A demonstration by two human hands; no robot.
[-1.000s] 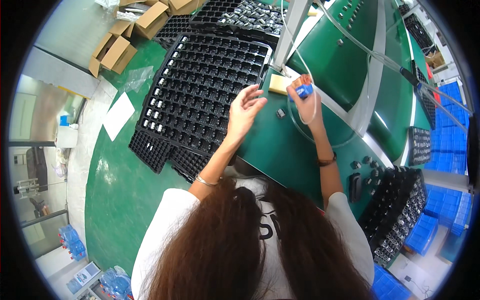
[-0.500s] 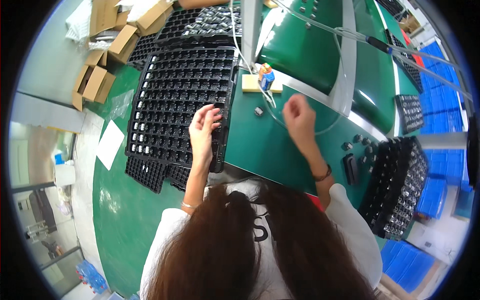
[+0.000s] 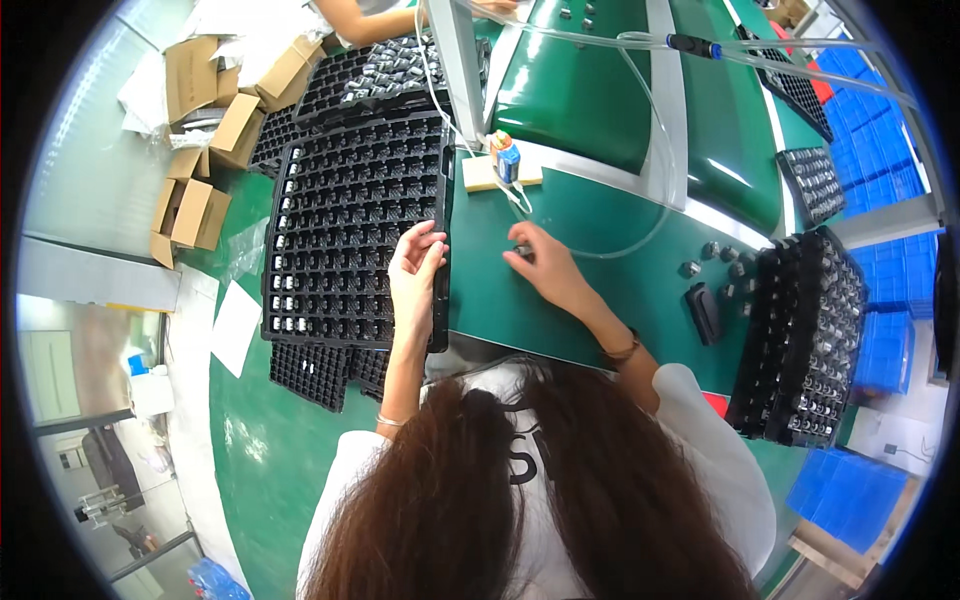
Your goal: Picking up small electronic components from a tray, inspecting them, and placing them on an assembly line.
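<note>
A black compartment tray lies to the left, with small silver parts in its left column and along its near-left corner. Over its right edge is my left hand, fingers loosely curled and a little apart, with nothing visible in them. My right hand is lowered to the green table, its thumb and fingers closed around a small dark-and-silver part. The fingers partly hide that part. Beyond it, a small blue-and-orange bottle stands on a yellow block.
More small metal parts and a black oblong object lie at right, beside stacked filled trays. A clear hose loops over the table. Another person's arm reaches in at the far side. Cardboard boxes stand far left.
My right hand has moved left and down onto the small part that lay alone on the table. My left hand stays by the tray's right edge, its fingers more curled. The view has shifted slightly.
</note>
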